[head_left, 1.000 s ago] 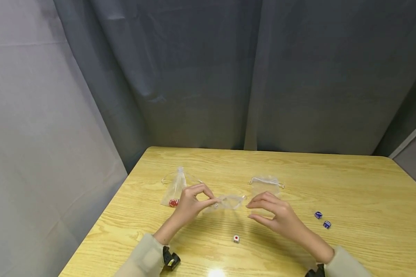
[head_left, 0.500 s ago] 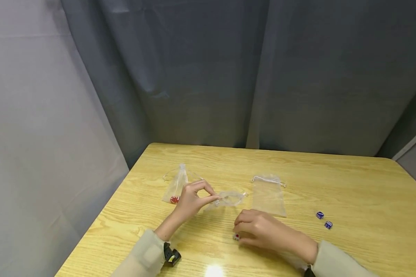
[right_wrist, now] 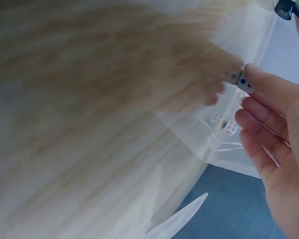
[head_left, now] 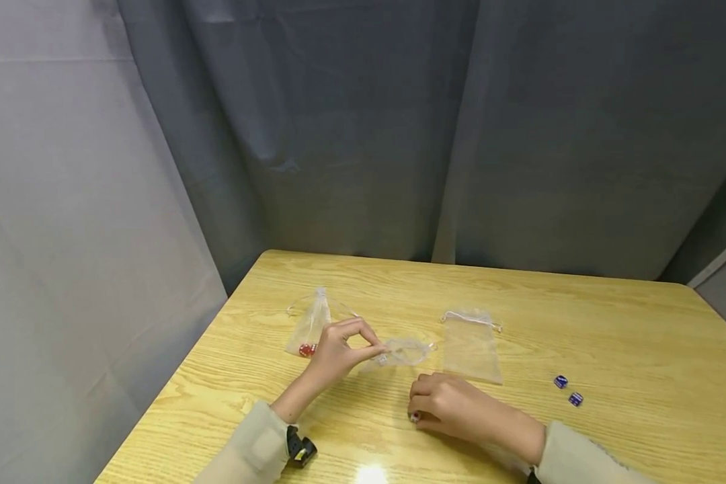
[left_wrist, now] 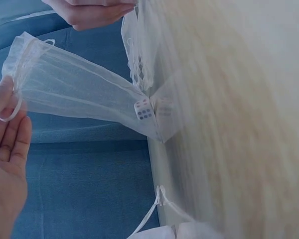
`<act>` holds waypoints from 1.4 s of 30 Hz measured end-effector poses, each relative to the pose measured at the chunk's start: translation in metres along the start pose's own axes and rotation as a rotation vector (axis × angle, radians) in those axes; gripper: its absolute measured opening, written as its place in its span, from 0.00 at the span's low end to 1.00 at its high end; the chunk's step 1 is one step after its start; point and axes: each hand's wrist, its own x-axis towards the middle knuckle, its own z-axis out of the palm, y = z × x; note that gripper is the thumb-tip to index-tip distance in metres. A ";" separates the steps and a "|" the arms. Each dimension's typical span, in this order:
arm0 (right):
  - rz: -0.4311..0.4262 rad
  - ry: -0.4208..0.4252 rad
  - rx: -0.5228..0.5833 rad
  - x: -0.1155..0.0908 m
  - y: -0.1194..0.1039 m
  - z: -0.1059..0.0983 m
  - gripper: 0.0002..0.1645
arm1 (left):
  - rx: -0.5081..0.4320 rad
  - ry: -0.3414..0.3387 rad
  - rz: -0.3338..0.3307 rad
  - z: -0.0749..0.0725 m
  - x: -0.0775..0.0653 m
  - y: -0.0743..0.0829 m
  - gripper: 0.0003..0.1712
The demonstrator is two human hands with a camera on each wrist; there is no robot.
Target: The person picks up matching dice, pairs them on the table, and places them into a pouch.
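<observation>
In the head view my left hand [head_left: 341, 348] pinches the mouth of a sheer white drawstring bag [head_left: 410, 352] between thumb and fingers, holding it up. One white die [left_wrist: 144, 109] lies at the bottom of that bag, as the left wrist view shows. My right hand [head_left: 450, 405] is down on the table in front of the bag, its fingertips gripping a second white die [right_wrist: 244, 83]. Most of this die is covered by the fingers in the head view.
To the left, another sheer bag [head_left: 314, 326] contains red dice [head_left: 307, 350]. A flat sheer bag [head_left: 472, 349] lies right of the middle. Two blue dice [head_left: 560, 382] rest farther right on the wooden table [head_left: 641, 323]. Dark curtains [head_left: 351, 134] hang behind.
My right hand has come down and left from beside the held bag to the white die and taken hold of it. My left hand keeps its grip on the bag.
</observation>
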 end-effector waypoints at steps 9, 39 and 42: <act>0.029 0.209 0.105 -0.007 0.001 -0.008 0.11 | -0.003 0.000 0.020 0.003 -0.001 -0.001 0.05; 0.019 0.697 0.068 0.007 0.008 -0.039 0.15 | -0.041 -0.029 0.171 0.009 -0.003 0.005 0.08; 0.023 0.686 0.058 0.008 0.008 -0.038 0.15 | -0.045 -0.038 0.181 0.009 -0.002 0.006 0.07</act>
